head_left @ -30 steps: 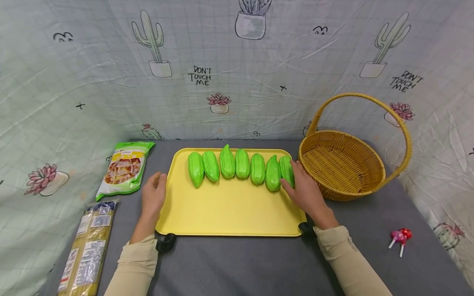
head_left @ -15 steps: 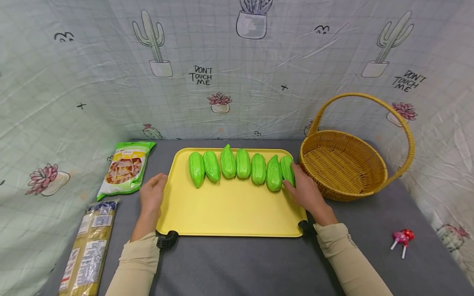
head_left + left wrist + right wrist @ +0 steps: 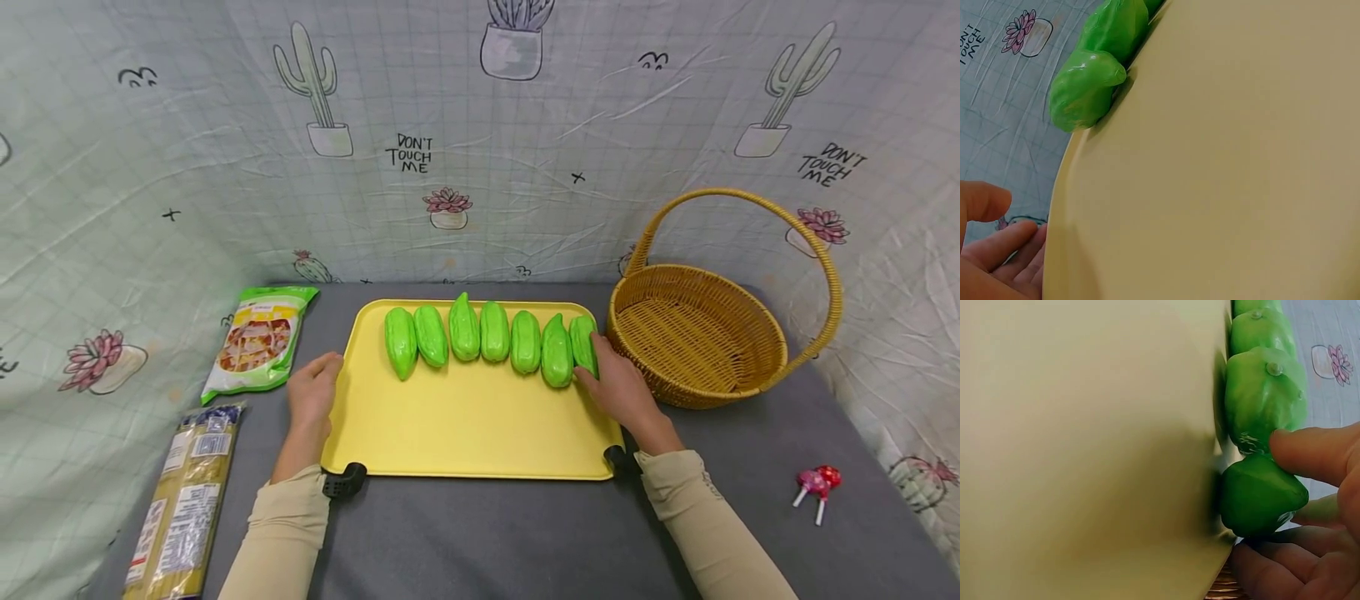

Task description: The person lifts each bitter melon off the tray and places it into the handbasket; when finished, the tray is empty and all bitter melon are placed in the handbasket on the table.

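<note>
Seven green gourds [image 3: 491,340] sat in a row on yellow tray [image 3: 465,425]; my right hand [image 3: 618,392] fingers curled round rightmost gourd [image 3: 583,343], next to basket [image 3: 697,337]. Left hand [image 3: 313,398] lay relaxed w/ loose fingers at tray's left edge.

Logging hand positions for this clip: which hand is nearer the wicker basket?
Right. The right hand grips the rightmost green gourd just beside the wicker basket; the left hand rests at the yellow tray's far left edge.
</note>
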Demonstrator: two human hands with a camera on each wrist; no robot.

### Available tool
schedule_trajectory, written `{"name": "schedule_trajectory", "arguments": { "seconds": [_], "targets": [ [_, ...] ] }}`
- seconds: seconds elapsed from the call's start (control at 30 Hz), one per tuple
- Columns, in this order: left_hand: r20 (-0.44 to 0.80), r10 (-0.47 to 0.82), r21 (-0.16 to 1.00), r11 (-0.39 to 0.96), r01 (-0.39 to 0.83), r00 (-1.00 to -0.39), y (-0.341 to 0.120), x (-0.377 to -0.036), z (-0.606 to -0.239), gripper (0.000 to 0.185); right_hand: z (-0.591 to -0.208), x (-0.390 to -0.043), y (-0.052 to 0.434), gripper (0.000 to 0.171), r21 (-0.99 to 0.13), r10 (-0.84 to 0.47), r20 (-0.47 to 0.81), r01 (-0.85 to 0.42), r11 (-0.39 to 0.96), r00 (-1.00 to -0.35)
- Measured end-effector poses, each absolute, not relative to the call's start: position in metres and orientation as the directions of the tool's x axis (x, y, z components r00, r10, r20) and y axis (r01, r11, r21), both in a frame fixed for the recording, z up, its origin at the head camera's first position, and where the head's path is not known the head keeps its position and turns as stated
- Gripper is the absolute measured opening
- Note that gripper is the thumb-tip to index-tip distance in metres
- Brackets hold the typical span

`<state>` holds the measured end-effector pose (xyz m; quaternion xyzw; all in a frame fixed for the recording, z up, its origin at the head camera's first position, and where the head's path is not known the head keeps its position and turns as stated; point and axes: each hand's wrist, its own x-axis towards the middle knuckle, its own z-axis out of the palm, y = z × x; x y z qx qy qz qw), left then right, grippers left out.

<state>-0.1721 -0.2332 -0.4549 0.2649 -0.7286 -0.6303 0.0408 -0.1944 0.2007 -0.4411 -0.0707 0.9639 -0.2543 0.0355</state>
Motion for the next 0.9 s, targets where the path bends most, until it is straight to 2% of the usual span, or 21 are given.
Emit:
{"name": "schedule_trajectory", "arguments": {
  "seconds": [0.33,0.9],
  "targets": [
    [-0.287,-0.45,0.935,0.059,-0.349,-0.845,-0.23,-0.174,-0.452,0.049,-0.44,-0.192,0.199,0.071,-0.479,-0.165,0.002,-0.146,0.866,-0.986],
    [-0.208,-0.545,0.952,0.078,-0.296,-0.813,-0.224,-0.186,-0.461,0.043,-0.437,-0.186,0.202,0.069,-0.501,-0.16,0.036,-0.157,0.851,-0.986]
  ]
}}
